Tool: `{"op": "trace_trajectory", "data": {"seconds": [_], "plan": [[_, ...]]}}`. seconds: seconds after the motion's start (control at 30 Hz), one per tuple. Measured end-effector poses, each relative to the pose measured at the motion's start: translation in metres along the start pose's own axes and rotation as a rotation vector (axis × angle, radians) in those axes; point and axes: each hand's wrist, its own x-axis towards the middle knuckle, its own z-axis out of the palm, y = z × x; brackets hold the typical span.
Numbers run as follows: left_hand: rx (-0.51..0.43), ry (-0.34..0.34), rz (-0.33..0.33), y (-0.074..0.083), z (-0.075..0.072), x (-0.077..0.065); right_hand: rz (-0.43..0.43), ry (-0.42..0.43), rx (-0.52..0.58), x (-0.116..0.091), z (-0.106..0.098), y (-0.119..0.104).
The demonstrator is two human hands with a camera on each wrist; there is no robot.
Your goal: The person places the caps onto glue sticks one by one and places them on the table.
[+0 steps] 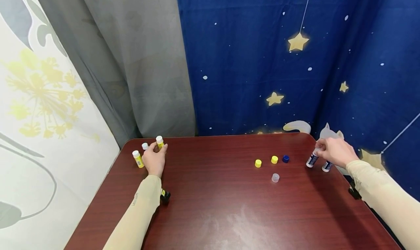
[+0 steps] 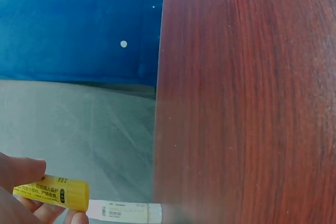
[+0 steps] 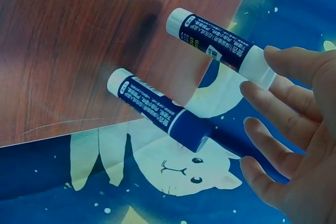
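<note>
At the table's far left, my left hand pinches a yellow glue stick with a white end, above the tabletop. The left wrist view shows its yellow end between thumb and fingers. A white glue stick stands beside it, mostly hidden by the hand in the head view. Left of the hand stands another yellow glue stick. On the far right, my right hand pinches the pale top of a navy-labelled glue stick, other fingers spread. A second navy glue stick, blue-capped, stands alongside.
Several loose caps lie right of the middle: a yellow cap, another yellow cap, a blue cap and a clear cap. The reddish-brown table ends at curtains behind; its right edge runs close by the navy sticks.
</note>
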Motion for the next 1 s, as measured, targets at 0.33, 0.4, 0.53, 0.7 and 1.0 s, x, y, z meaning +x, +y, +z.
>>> {"op": "trace_trajectory", "data": {"seconds": [0.33,0.4,0.53,0.7,1.0], "plan": [[-0.006,0.004,0.055,0.01,-0.002,-0.002,0.004,-0.002,0.013,-0.004,0.007,0.006],[-0.002,0.004,0.062,0.011,-0.003,-0.003,0.008,-0.004,0.017,-0.005,0.009,0.006],[0.007,0.006,0.074,0.014,-0.004,-0.006,0.009,-0.009,0.01,-0.006,0.012,0.006],[-0.007,0.012,0.09,0.02,-0.005,-0.008,0.007,-0.014,-0.002,-0.007,0.013,0.007],[-0.016,0.01,0.1,0.025,-0.005,-0.009,-0.009,0.002,-0.022,-0.008,0.014,0.011]]}}
